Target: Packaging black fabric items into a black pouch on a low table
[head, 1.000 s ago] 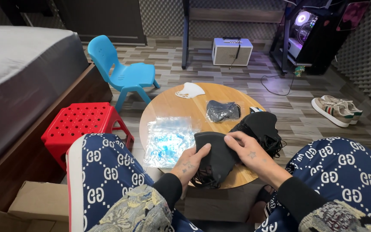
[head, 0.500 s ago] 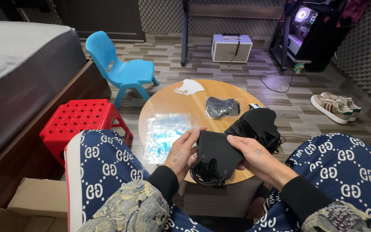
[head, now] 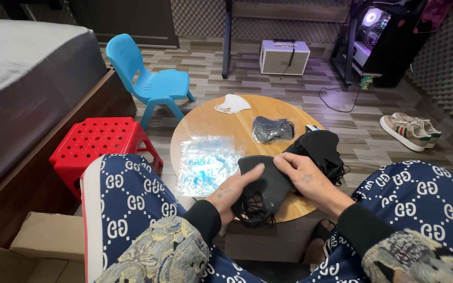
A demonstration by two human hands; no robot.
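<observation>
Both hands, left hand and right hand, pinch a black fabric face mask above the round wooden counter, apparently mid-fold, near a stack of black masks.

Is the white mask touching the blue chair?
Apart. The head view shows the white mask lying on the round table, with floor between it and the blue chair.

Black mask now flatter, seemingly folded, left hand fingers extended over it
</observation>
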